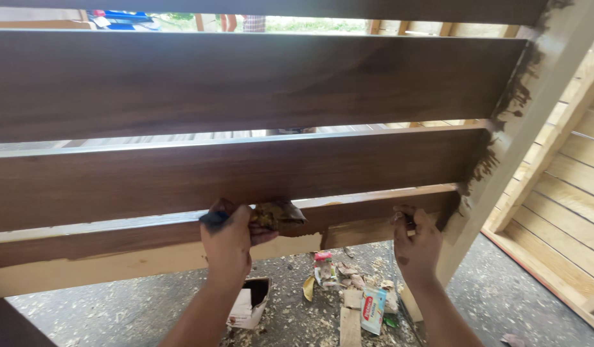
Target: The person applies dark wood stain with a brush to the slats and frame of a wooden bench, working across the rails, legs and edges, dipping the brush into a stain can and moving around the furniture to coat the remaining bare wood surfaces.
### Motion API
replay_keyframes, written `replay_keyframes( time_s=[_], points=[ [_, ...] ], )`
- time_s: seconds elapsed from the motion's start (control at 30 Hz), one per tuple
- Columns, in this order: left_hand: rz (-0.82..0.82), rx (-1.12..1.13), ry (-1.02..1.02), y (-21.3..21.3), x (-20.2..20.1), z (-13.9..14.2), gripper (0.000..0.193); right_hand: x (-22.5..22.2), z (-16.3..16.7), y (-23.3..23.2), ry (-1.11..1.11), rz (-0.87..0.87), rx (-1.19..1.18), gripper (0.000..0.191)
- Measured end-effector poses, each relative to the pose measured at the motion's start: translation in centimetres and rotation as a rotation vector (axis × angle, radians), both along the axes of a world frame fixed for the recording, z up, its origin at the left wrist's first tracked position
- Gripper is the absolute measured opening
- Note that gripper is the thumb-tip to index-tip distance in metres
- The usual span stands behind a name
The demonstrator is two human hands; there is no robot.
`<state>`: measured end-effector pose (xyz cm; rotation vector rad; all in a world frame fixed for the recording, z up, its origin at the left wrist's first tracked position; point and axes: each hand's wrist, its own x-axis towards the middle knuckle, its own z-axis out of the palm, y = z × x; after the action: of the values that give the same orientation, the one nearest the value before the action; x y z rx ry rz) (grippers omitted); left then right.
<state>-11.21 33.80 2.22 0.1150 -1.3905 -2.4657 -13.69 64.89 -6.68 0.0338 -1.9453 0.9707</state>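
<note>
Left hand [227, 241] gripping stained rag [277, 217], white-red packet [372, 310] on floor

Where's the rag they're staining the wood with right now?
In the head view, the stained rag is low and centre, pressed by the left hand against the lowest slat. The right hand grips that slat further right, near the post.

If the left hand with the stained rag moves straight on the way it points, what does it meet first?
The left hand points up and forward, and its rag already presses on the lowest slat. That half-stained board seems to be first; depth beyond is unclear.
</note>
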Motion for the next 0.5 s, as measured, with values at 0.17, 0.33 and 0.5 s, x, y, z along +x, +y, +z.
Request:
replay_keyframes(
  time_s=[0.17, 0.33, 0.5],
  points=[
    [-0.011, -0.101, -0.224, 4.8, -1.8, 0.8, 0.03, 0.5, 0.4, 0.8, -0.043, -0.012, -0.073, 0.013],
    [-0.042, -0.153, -0.153, 14.1, -3.9, -1.1, 0.055, 0.4, 0.6, 1.1, 0.008, -0.012, -0.115, 0.014],
    [0.15, -0.35, 0.13, 23.9, -6.5, -2.8, 0.02, 1.2, 0.9, 3.1, 0.08, -0.062, -0.1, 0.013]
  ],
)
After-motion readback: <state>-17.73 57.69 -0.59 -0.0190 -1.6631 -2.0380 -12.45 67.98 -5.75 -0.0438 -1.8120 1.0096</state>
